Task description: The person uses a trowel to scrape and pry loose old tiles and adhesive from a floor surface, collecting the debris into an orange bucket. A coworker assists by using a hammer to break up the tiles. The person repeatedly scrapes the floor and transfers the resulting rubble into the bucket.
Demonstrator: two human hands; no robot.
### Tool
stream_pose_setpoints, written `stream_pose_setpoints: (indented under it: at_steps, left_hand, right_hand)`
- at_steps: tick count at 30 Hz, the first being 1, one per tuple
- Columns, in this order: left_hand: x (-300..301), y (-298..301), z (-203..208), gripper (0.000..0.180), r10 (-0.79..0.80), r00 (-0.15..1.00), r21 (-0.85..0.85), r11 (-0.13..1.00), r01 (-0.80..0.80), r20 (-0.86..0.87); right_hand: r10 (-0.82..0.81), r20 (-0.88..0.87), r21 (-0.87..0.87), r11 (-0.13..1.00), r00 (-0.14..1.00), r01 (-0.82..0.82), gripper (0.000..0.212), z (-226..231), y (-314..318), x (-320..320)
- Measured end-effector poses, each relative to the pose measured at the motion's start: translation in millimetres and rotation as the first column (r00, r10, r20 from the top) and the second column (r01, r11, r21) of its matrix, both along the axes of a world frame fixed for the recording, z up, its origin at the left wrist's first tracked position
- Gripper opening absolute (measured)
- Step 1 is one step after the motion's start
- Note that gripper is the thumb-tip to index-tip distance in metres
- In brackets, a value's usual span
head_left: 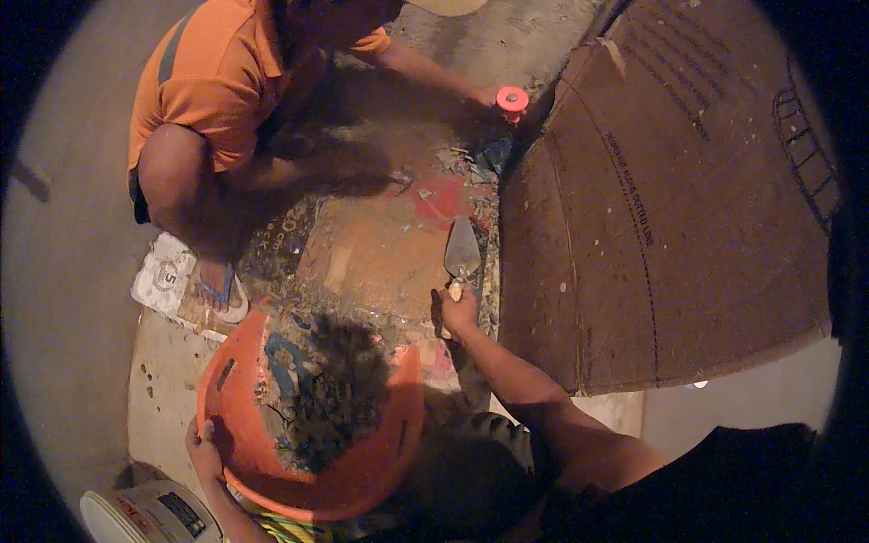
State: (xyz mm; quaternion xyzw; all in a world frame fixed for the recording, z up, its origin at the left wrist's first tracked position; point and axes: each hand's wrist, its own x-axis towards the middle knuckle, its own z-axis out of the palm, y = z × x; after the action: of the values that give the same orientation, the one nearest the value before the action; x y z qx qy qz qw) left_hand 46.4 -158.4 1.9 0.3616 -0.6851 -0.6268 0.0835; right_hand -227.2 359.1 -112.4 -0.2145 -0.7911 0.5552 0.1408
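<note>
My right hand (457,312) is wrapped round the handle of a pointed trowel (463,249). Its grey blade points away from me over a dirty, debris-strewn board near the cardboard sheet's edge. At the lower left, my left hand (206,450) grips the rim of an orange plastic basin (326,498). The basin leans with its far side low and open toward the board. Inside and in front of it lies dark, crumbly debris (335,398), partly in shadow. Across from me, a crouching person in an orange shirt (204,86) reaches one hand toward a pinkish-red knobbed object (512,101).
A large brown cardboard sheet (597,235) stands along the right side. The person's sandalled foot (226,294) rests by a whitish printed packet (166,271). A white bucket (149,516) sits at the lower left, with yellow-green cord (285,528) under the basin. Broken scraps (462,163) lie at the board's far corner.
</note>
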Motion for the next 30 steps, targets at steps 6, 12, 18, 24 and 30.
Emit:
stream_pose_setpoints:
  at_steps: [6,12,18,24,30]
  left_hand:
    - [-19,13,0,0.028,-0.115,0.993,-0.004,0.993,0.115,0.034]
    - [-10,5,-14,0.026,-0.045,0.999,-0.090,0.995,0.044,-0.008]
    - [1,-16,-22,0.027,-0.102,0.994,0.074,0.992,0.099,0.037]
    - [-6,-1,-20,0.024,-0.046,0.999,0.027,0.999,0.047,-0.023]
    - [-9,7,-2,0.019,-0.032,0.999,0.119,0.992,0.036,-0.034]
  right_hand:
    - [-0.015,0.092,0.160,0.987,0.996,0.000,0.024,-39,53,-3]
    - [0.007,0.053,0.270,0.963,0.999,-0.021,0.026,-19,37,6]
    - [0.021,0.106,0.181,0.983,0.994,-0.040,0.026,-7,32,8]
    - [0.023,0.151,0.222,0.973,0.988,-0.056,0.029,-8,34,8]
    - [0.029,0.124,0.284,0.957,0.992,-0.064,0.031,9,22,13]
